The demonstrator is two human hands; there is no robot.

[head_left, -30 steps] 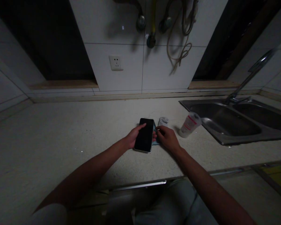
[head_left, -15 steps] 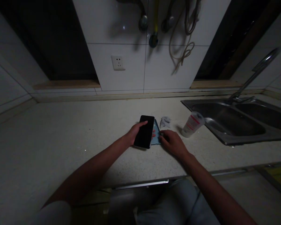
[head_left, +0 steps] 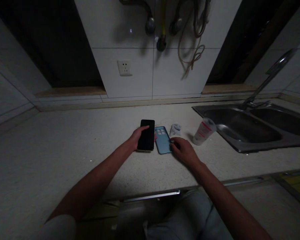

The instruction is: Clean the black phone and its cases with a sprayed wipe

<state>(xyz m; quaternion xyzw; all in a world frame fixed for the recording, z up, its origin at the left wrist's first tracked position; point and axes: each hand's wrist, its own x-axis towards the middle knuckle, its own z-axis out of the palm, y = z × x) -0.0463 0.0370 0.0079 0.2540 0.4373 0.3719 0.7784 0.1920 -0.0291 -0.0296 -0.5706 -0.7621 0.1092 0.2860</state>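
A black phone (head_left: 146, 135) with a dark screen sits in my left hand (head_left: 136, 138), whose fingers wrap its left edge just above the pale countertop (head_left: 65, 146). Right beside it lies a light blue phone case (head_left: 163, 140) flat on the counter. My right hand (head_left: 183, 151) rests at the case's right edge, fingers curled against it. Just beyond the case lies a small crumpled white wipe (head_left: 175, 129).
A white tube with a red label (head_left: 203, 131) lies tilted near the steel double sink (head_left: 252, 128) at the right, with its tap (head_left: 270, 78) behind. The tiled wall holds a socket (head_left: 124, 67), pipes and a hanging hose (head_left: 193, 43). The counter's front edge (head_left: 152, 196) runs close to my body.
My left hand has moved the phone to the left, off the blue case. The case now shows in full. My right hand has stayed at the case's right edge.
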